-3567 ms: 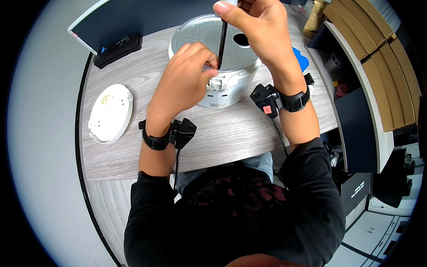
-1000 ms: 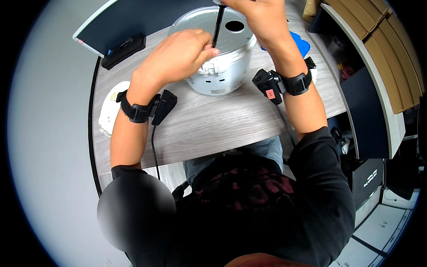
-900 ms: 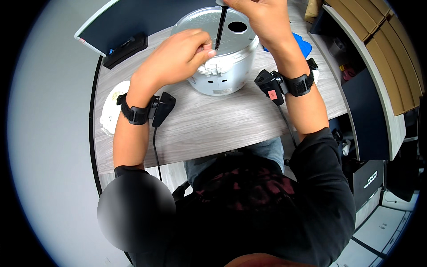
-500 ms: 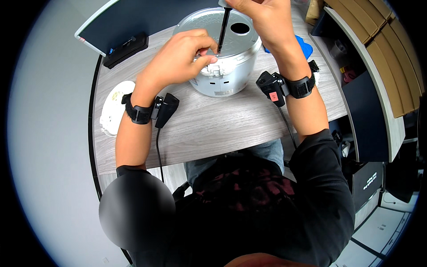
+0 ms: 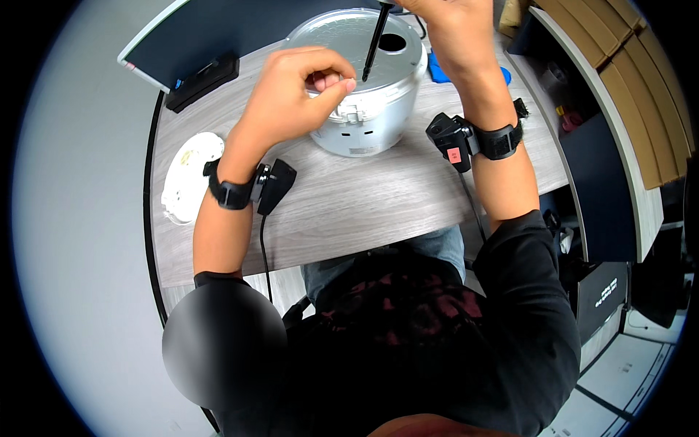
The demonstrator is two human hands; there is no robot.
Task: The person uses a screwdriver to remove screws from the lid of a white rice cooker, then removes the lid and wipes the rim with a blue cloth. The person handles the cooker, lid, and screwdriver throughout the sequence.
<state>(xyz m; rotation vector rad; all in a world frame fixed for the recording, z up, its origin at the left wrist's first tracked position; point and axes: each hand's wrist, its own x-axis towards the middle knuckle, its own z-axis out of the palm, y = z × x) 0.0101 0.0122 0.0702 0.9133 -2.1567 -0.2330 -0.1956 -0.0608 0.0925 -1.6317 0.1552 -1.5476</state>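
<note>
A white electric cooker point(image 5: 368, 120) stands on the grey wood-grain desk point(image 5: 378, 204), its metal lid plate point(image 5: 342, 40) facing up with a round hole at the right. My right hand point(image 5: 451, 33) grips a black screwdriver point(image 5: 373, 45) held upright, its tip near the lid's front edge. My left hand point(image 5: 291, 98) hovers at the cooker's front left with thumb and fingers pinched together right by the screwdriver tip; whether something small sits between them is too small to tell.
A white round disc-shaped part point(image 5: 188, 177) lies at the desk's left edge. A black box point(image 5: 202, 80) sits at the back left by a dark panel. A blue object point(image 5: 444, 71) lies behind the cooker at right. Cabinets stand to the right.
My left hand has lifted slightly from the cooker's rim and pinched its fingers at the screwdriver tip. The screwdriver stays upright over the lid.
</note>
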